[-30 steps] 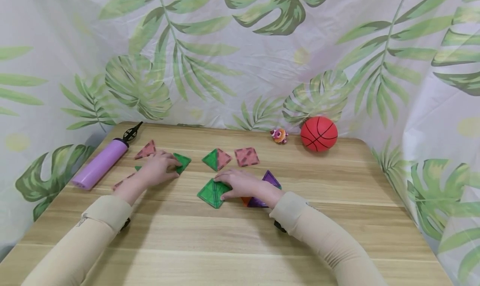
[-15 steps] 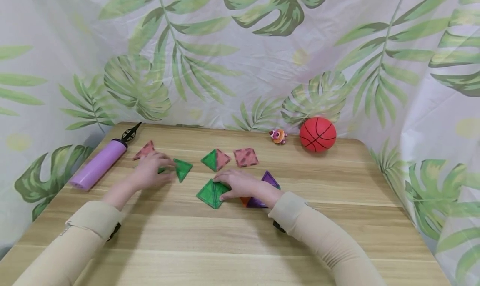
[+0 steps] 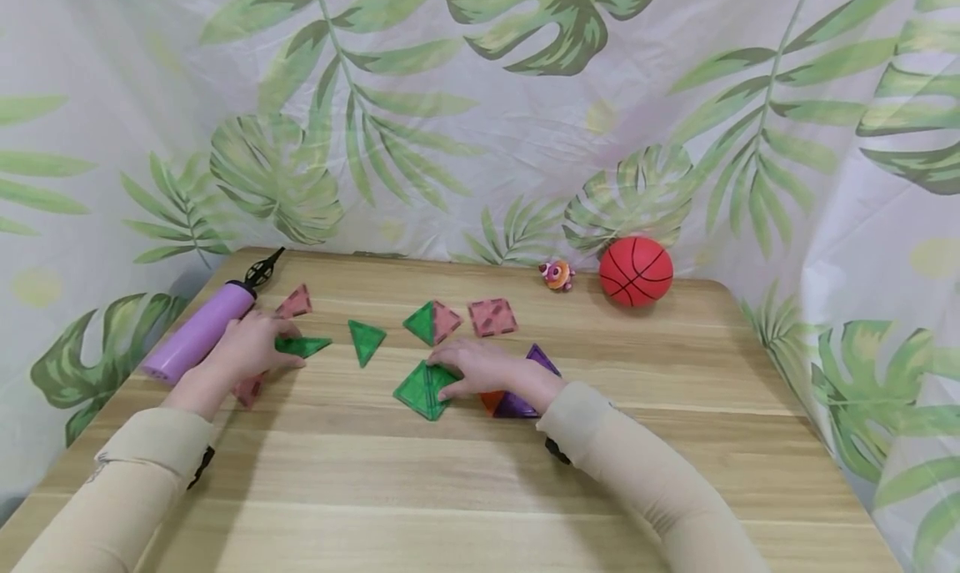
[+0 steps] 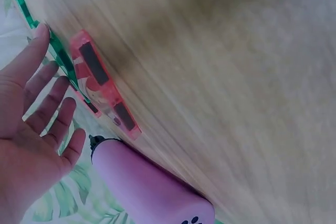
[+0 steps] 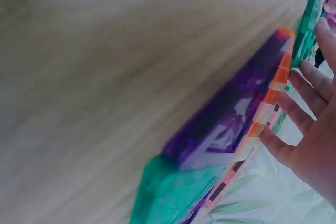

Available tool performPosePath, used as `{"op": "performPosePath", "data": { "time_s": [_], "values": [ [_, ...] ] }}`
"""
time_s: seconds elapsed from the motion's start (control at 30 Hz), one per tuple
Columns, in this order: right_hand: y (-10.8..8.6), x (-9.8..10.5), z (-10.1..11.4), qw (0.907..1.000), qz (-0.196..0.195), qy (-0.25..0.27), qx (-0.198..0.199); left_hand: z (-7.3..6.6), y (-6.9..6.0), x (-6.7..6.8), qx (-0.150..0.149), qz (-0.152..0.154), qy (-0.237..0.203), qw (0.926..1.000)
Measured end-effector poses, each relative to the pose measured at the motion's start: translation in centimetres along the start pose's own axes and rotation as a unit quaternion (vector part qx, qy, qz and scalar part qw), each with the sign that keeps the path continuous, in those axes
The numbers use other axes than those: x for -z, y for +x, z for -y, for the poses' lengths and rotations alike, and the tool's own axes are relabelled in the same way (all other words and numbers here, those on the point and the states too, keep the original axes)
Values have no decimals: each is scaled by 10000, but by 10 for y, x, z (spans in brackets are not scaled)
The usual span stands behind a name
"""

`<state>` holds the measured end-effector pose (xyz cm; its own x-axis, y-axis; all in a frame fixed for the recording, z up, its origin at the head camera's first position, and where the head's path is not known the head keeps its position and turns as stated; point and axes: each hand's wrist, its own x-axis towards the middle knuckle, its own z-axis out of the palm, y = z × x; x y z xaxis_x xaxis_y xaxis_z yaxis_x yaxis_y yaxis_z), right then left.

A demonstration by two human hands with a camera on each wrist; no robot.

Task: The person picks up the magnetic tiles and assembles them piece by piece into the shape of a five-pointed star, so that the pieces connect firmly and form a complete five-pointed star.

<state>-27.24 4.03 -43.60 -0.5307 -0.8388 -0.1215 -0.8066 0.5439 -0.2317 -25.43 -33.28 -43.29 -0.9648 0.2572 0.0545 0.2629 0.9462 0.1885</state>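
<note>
My left hand [image 3: 243,345] is over a green triangle tile [image 3: 306,347] at the left, its thumb at the tile's near edge. Loosely extended fingers of that hand [image 4: 39,124] show in the left wrist view beside a pink tile [image 4: 100,82]. In the middle, my right hand [image 3: 483,368] rests at the right side of two green triangles [image 3: 421,389] lying edge to edge. Purple [image 3: 514,405] and orange [image 3: 491,401] tiles lie partly under its wrist. The right wrist view shows this hand [image 5: 315,140] with fingers spread, beyond a purple tile [image 5: 226,108].
A separate green triangle [image 3: 366,341], a green-and-pink pair [image 3: 432,322] and a pink square [image 3: 492,315] lie farther back. Pink triangles [image 3: 296,302] are near the left hand. A purple pump [image 3: 198,333] lies far left; a small toy [image 3: 557,275] and red ball [image 3: 636,272] stand back right.
My left hand has moved left and toward me, away from the separate green triangle, which now lies uncovered. Another green triangle shows more fully beside that hand. The right hand has stayed put.
</note>
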Motion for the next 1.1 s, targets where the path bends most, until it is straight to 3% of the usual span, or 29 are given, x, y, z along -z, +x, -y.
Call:
{"op": "performPosePath", "data": {
  "time_s": [0.3,0.67,0.77,0.97,1.03,1.1],
  "values": [
    [24,6,10,9978,-544,-364,-134,-1,1,-6,-500,-13,-330,9982],
    [61,4,24,9998,-76,-190,-36,-10,7,-8,-1301,-24,-357,9909],
    [66,1,26,9998,43,-205,-56,-13,8,-7,-1102,-161,-255,9934],
    [71,-3,29,9991,309,-121,-276,-12,5,-6,2,-190,-83,9998],
    [71,-4,29,9989,332,-111,-315,-11,5,-6,42,-110,-104,9999],
    [71,-5,28,9988,335,-104,-330,-12,6,-7,-101,-80,-157,9998]
  ]
}}
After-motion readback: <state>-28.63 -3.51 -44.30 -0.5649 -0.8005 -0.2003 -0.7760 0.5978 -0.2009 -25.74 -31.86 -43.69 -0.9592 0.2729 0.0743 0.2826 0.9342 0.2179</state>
